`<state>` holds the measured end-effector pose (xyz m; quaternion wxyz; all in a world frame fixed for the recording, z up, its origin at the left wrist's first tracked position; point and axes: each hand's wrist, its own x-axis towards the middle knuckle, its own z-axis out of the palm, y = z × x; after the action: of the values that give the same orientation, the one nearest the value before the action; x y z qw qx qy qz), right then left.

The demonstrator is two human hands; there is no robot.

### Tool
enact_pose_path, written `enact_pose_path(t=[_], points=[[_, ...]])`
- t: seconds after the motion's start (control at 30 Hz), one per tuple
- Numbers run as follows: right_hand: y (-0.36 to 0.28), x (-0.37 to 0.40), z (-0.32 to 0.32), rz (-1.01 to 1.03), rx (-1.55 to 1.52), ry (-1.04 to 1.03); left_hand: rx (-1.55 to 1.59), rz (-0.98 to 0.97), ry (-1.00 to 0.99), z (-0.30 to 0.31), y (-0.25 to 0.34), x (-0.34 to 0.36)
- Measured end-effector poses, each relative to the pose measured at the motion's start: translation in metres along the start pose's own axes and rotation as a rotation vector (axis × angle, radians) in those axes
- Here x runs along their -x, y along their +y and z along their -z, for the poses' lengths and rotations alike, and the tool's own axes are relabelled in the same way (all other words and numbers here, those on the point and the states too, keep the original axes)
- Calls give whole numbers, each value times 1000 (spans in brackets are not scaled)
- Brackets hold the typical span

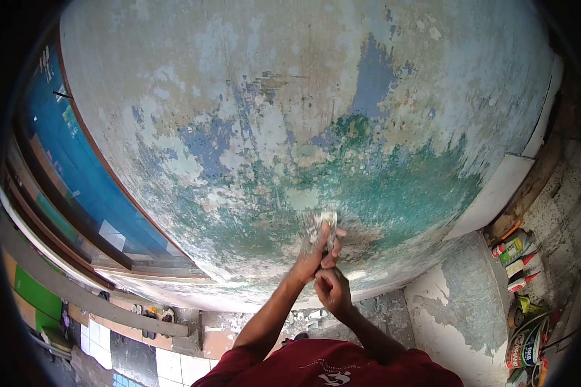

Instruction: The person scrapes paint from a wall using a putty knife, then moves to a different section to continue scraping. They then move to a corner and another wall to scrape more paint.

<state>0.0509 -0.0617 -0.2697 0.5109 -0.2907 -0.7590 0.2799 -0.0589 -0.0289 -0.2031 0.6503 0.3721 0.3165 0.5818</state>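
Observation:
A scraper [329, 218] with a pale, dust-caked blade presses against the peeling wall [394, 187], low in the green patch. My left hand [312, 257] lies along the tool, thumb and fingers closed about it just behind the blade. Right below it, my right hand [334, 291] is curled into a grip at the tool's lower end, touching the left. The handle is hidden by the hands, and the blade is slightly smeared by motion. Worn layers of green, blue and whitish paint show around the blade.
To the left is a window [90, 155] with a brown frame. Paint flakes litter the floor [374, 316] at the wall's foot. On the right, several bottles [513, 247] and a paint can [524, 348] stand beside a low side wall [461, 303]. Shoes [150, 314] lie lower left.

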Motion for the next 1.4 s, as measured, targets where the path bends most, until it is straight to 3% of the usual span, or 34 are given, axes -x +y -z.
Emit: enact_pose_path(t=[0.1,0.23,0.33,0.47,0.73,0.87,1.0,1.13,1.4], points=[[11,16,-7,27,7,36,-5,53,29,7,-16,4],[-5,-7,-7,32,-18,65,-49,29,30,-6,17,1],[-15,-12,-11,-103,-97,66,-78,21,27,-10,29,1],[5,7,-20,34,0,107,-70,56,20,4,5,4],[-9,-12,-23,-116,-47,158,-159,43,-19,-7,35,-3],[-8,2,-27,-76,28,172,-106,116,-17,4,15,1],[-7,9,-24,-267,-22,115,-119,84,-36,1,15,1],[-17,-15,-21,-95,35,190,-62,53,-44,-11,40,-2],[-16,6,-27,-272,13,174,-81,90,-71,1,22,2]])
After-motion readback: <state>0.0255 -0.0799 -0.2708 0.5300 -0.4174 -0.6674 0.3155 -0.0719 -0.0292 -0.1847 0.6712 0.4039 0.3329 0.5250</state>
